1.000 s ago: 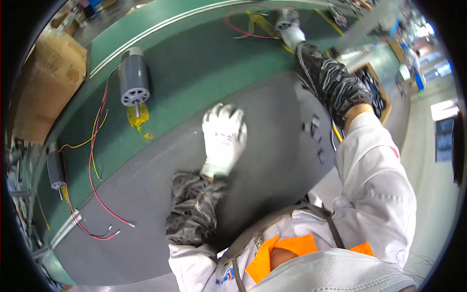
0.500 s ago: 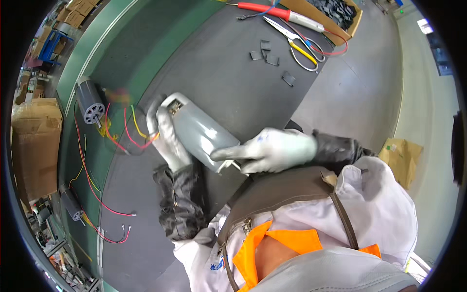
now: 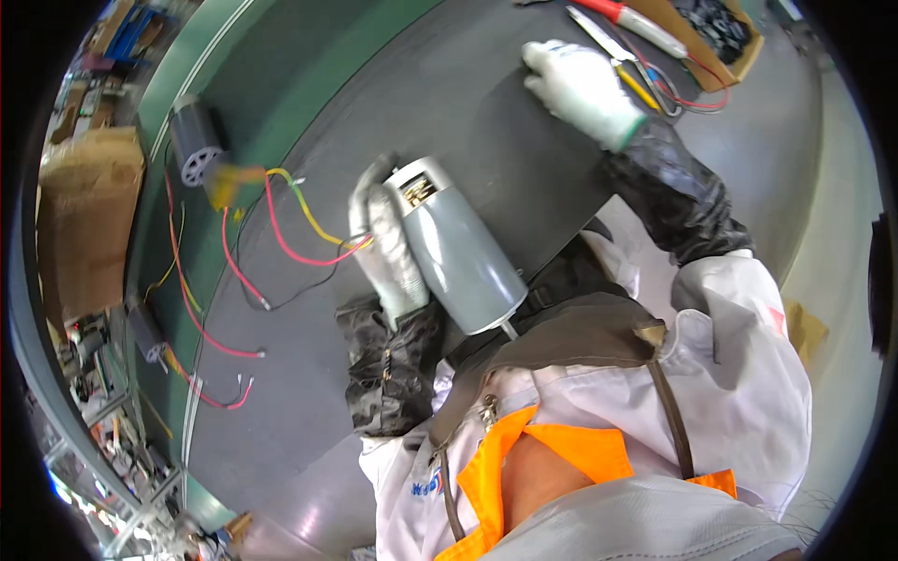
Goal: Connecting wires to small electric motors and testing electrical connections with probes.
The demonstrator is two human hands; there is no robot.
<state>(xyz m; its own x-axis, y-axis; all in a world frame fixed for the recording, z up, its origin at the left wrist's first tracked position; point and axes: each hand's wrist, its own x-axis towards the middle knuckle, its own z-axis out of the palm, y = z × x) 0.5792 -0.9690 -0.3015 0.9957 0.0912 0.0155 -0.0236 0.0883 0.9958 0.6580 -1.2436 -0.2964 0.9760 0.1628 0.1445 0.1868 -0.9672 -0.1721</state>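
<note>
A grey cylindrical motor [image 3: 458, 252] with a pale end cap lies slanted before me, its shaft pointing toward my apron. Metal parts show through a small window in the cap. My left hand [image 3: 386, 245], in a whitish glove, is closed against the motor's left side. Red and yellow wires [image 3: 318, 232] run to its fingers. Over at the far right, my right hand [image 3: 582, 89] is on the bench mat beside the scissors [image 3: 631, 70], fingers curled down. Whatever is under those fingertips is hidden, and the small black pieces seen there earlier are covered.
A red-and-white soldering iron [image 3: 645, 26] lies by a cardboard box [image 3: 744, 61] of black pieces. On the left are another motor [image 3: 194, 140] and a smaller one [image 3: 145, 329], with trailing wires [image 3: 201, 323]. A large carton [image 3: 89, 224] stands beyond the bench.
My right hand has left the motor's near end and moved far right, over the small black pieces. My left hand stays at the motor. The whole view has shifted.
</note>
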